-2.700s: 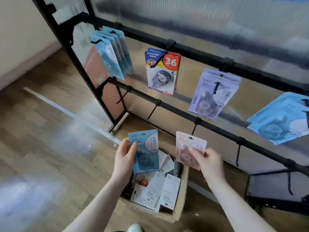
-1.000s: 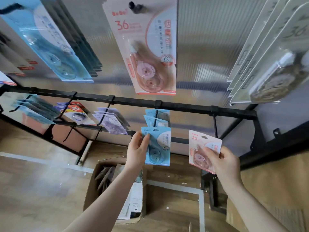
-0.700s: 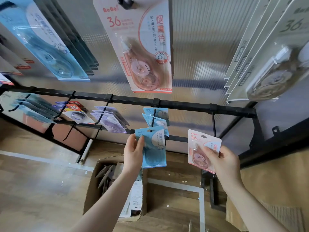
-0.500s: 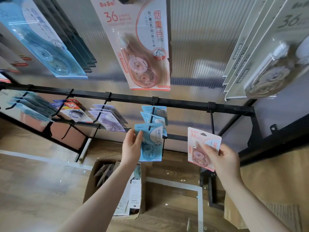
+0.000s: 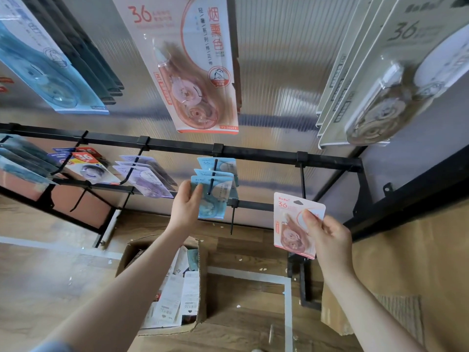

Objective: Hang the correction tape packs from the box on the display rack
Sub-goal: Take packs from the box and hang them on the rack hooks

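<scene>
Left hand (image 5: 186, 208) pinches light-blue carded correction tape pack (image 5: 213, 199) on black metal peg (image 5: 212, 182), right hand (image 5: 327, 237) grips pink carded correction tape pack (image 5: 291, 224), open brown cardboard box (image 5: 200, 288) below

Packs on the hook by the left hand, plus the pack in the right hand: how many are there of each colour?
Blue pack: 3 on the hook, the front one held by the left hand
Pink pack: 1, in the right hand
Total: 4
</scene>
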Demonstrator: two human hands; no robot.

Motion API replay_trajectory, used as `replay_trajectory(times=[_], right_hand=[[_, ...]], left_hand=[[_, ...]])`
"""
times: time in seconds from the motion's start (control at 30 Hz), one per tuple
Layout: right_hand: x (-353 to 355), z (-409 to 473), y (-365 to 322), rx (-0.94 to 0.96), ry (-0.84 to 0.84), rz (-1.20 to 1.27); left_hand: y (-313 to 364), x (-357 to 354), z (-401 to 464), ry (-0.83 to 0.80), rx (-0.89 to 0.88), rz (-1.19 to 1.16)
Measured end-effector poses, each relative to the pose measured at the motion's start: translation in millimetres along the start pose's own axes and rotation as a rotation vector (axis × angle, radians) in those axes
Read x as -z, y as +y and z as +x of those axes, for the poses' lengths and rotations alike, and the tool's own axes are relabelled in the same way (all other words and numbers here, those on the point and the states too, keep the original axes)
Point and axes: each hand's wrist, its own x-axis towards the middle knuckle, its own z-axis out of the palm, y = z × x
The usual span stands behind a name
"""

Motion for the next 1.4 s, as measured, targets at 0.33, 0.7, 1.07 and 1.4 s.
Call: replay_trajectory(times=[0.33, 0.7, 1.07, 1.4], right_hand=[[9, 4, 3, 0.037, 0.034, -0.076], [15, 21, 11, -0.038, 0.041, -0.12], [-3, 68, 7, -0.017, 0.03, -0.236], [-9, 83, 4, 0.053, 0.062, -0.469]], left_hand=[[5, 6, -5, 0.177, -0.127, 0.106], [-16, 22, -43, 0.188, -0.175, 0.26], [-31, 36, -50, 0.149, -0.208, 0.341], [-43, 54, -55, 0.146, -0.257, 0.528]])
